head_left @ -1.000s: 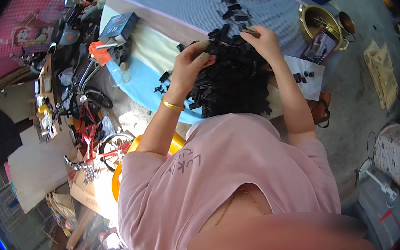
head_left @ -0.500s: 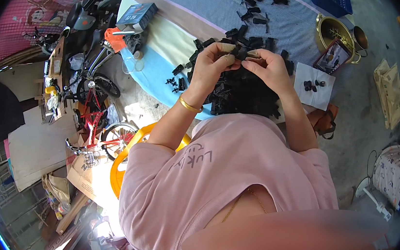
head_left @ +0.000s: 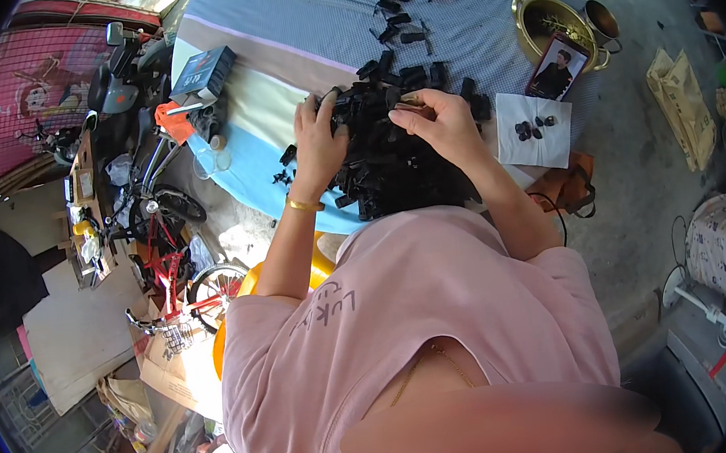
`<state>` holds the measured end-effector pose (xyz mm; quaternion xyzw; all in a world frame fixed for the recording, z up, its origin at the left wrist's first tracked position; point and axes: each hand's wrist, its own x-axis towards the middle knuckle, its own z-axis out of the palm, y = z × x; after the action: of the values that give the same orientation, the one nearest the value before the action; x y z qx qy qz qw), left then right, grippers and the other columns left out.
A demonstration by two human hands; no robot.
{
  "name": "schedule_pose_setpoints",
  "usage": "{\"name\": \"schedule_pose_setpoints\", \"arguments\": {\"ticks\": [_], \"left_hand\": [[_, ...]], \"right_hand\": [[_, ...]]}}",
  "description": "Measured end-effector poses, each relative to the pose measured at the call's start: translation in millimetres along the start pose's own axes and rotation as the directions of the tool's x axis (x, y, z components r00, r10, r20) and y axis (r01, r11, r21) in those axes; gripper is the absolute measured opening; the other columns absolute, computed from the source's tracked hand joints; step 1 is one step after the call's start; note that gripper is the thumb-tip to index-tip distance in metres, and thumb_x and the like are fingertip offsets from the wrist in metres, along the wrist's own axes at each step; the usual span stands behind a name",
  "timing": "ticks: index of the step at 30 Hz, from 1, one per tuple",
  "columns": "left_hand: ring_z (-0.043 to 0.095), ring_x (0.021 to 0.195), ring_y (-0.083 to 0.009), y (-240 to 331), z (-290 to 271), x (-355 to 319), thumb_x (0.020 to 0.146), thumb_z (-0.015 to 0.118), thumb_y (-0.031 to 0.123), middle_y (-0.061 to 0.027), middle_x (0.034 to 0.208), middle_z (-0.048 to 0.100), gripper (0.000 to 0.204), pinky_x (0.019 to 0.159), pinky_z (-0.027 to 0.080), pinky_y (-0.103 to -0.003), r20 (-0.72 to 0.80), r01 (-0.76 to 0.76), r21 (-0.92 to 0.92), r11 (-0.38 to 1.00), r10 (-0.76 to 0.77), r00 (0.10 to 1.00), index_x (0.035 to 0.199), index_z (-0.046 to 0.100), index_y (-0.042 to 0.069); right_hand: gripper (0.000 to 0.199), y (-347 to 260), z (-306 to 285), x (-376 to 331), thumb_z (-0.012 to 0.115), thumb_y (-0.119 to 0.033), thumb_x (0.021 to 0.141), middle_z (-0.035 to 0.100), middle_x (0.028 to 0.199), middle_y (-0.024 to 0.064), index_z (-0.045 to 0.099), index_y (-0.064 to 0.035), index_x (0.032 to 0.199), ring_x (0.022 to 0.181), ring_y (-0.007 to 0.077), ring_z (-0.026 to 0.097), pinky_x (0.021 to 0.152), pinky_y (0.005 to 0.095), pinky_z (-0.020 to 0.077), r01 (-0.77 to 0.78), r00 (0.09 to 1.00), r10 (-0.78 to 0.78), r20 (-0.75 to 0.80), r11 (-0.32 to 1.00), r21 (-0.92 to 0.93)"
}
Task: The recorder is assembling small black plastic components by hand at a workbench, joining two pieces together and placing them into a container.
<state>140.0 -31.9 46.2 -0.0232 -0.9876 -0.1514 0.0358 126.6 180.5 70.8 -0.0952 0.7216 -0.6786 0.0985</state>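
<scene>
Both hands, left hand (head_left: 319, 141) and right hand (head_left: 441, 123), now lowered apart onto the pile of black parts (head_left: 383, 149).

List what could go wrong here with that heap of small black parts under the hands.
The heap of small black plastic parts sits close to the near edge of the blue-and-grey cloth-covered table; pieces could slide off as the left hand and right hand dig in. Stray black pieces already lie near the edge. The few parts on the white paper sheet could scatter if bumped.
</scene>
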Motion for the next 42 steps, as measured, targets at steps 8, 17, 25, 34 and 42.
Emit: {"name": "schedule_pose_setpoints", "arguments": {"ticks": [8, 17, 25, 34, 42], "left_hand": [[0.047, 0.11, -0.0183, 61, -51, 6, 0.071, 0.069, 0.002, -0.0101, 0.119, 0.048, 0.067, 0.095, 0.037, -0.031, 0.209, 0.161, -0.972, 0.172, 0.316, 0.925, 0.129, 0.035, -0.002], [0.055, 0.101, -0.0202, 63, -45, 5, 0.074, 0.063, -0.004, -0.0118, 0.109, 0.056, 0.046, 0.087, 0.044, -0.031, 0.095, 0.094, -0.995, 0.023, 0.092, 0.991, 0.115, 0.043, 0.0], [0.056, 0.087, -0.0127, 66, -41, -2, 0.075, 0.066, 0.002, -0.006, 0.095, 0.057, 0.044, 0.081, 0.044, -0.027, -0.076, -0.109, -0.856, 0.505, 0.087, 0.993, 0.111, 0.042, 0.002], [0.055, 0.087, -0.0106, 73, -43, -4, 0.077, 0.064, 0.001, -0.0035, 0.094, 0.057, 0.028, 0.079, 0.045, -0.025, -0.002, -0.024, -0.952, 0.305, 0.07, 0.998, 0.102, 0.053, -0.001], [0.057, 0.086, -0.0127, 76, -41, -9, 0.075, 0.066, 0.002, -0.0044, 0.09, 0.06, 0.025, 0.077, 0.046, -0.025, 0.022, 0.018, -0.974, 0.224, 0.014, 1.0, 0.098, 0.056, 0.0]], "right_hand": [[0.021, -22, 6, -10, 0.065, -0.015, 0.08, 0.058, 0.072, -0.0014, 0.06, 0.0011, 0.093, 0.064, 0.0027, 0.053, 0.058, 0.0151, 0.0419, -0.072, 0.997, 0.07, 0.015, 0.957, 0.282], [0.016, -22, -4, -14, 0.051, -0.009, 0.088, 0.055, 0.074, -0.0017, 0.055, 0.0001, 0.1, 0.056, 0.0002, 0.044, 0.051, 0.0134, 0.0354, 0.139, 0.99, -0.141, 0.0, 0.973, 0.186], [0.014, -27, -1, -12, 0.052, -0.012, 0.088, 0.054, 0.07, -0.0028, 0.058, -0.0017, 0.096, 0.053, -0.0008, 0.039, 0.047, 0.0136, 0.029, 0.225, 0.974, -0.225, -0.015, 0.969, 0.106], [0.013, -26, 0, -15, 0.053, -0.013, 0.088, 0.055, 0.066, -0.0019, 0.058, -0.001, 0.089, 0.052, -0.0005, 0.039, 0.046, 0.0146, 0.0296, 0.243, 0.97, -0.244, 0.006, 0.97, 0.015], [0.013, -27, 1, -18, 0.05, -0.012, 0.089, 0.055, 0.064, -0.0007, 0.058, -0.0009, 0.089, 0.046, -0.0009, 0.036, 0.041, 0.0155, 0.0258, 0.099, 0.992, -0.105, 0.067, 0.991, 0.087]]}}
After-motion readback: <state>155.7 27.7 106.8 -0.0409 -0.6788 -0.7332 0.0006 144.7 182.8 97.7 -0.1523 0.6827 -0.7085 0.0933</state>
